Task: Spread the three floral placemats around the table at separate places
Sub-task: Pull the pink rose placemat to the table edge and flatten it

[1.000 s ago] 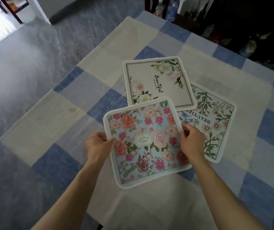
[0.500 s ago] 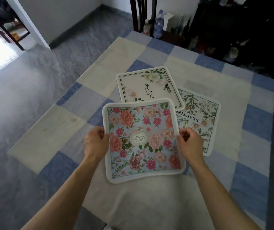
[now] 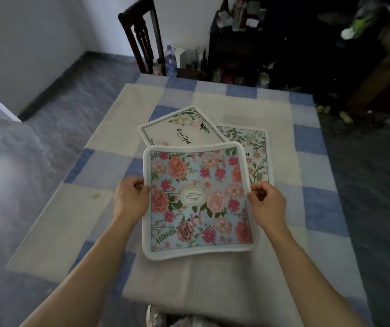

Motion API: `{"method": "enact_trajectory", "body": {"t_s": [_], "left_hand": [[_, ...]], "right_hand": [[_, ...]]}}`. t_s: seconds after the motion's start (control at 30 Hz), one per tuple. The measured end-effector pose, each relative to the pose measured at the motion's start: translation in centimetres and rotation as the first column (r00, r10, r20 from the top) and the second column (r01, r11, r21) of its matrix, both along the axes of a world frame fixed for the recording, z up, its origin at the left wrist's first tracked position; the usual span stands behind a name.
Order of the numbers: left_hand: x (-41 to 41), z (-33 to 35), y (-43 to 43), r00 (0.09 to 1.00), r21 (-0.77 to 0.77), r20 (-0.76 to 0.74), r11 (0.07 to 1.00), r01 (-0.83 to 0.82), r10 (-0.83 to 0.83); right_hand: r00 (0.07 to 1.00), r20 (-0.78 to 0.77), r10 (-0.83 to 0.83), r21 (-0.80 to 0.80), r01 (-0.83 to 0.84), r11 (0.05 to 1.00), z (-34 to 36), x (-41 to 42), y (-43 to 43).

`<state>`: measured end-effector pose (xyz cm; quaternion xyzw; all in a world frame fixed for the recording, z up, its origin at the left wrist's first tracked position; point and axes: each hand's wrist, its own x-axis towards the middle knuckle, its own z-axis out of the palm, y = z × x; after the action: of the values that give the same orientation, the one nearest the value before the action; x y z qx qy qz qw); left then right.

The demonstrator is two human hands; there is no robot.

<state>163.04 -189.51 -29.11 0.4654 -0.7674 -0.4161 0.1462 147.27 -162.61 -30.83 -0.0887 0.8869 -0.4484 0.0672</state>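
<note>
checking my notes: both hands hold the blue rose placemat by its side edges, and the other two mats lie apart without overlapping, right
Not quite. The head view shows the white "Beautiful" script placemat overlapping the green-vine placemat. Both the left hand and right hand do hold the blue rose-patterned placemat.

I read "Beau Tiful" in black script on the white placemat (image 3: 184,128), set at a slant near its middle. On the blue rose placemat (image 3: 198,199) a pale oval badge carries stacked letters; I make out "G", "AR", "DE", "N". On the green-sprig placemat (image 3: 253,147) only a "B" shows at its covered edge.
</note>
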Motion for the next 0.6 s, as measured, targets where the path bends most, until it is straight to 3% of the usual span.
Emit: {"method": "enact_trajectory", "body": {"t_s": [0.13, 0.4, 0.6], "left_hand": [[2.0, -1.1, -0.8, 0.992, -0.021, 0.028, 0.992, 0.126, -0.125], [5.5, -3.7, -0.9, 0.985, 0.088, 0.061, 0.984, 0.158, -0.163], [5.5, -6.2, -0.6, 0.977, 0.105, 0.109, 0.979, 0.174, -0.185]], "right_hand": [[0.995, -0.026, -0.099, 0.028, 0.100, 0.995, -0.3, 4.4, 1.0], [0.990, -0.007, -0.142, 0.104, 0.142, 0.984, -1.8, 9.5, 1.7], [0.993, 0.007, -0.122, 0.155, 0.120, 0.981, -4.9, 9.0, 1.9]]}}
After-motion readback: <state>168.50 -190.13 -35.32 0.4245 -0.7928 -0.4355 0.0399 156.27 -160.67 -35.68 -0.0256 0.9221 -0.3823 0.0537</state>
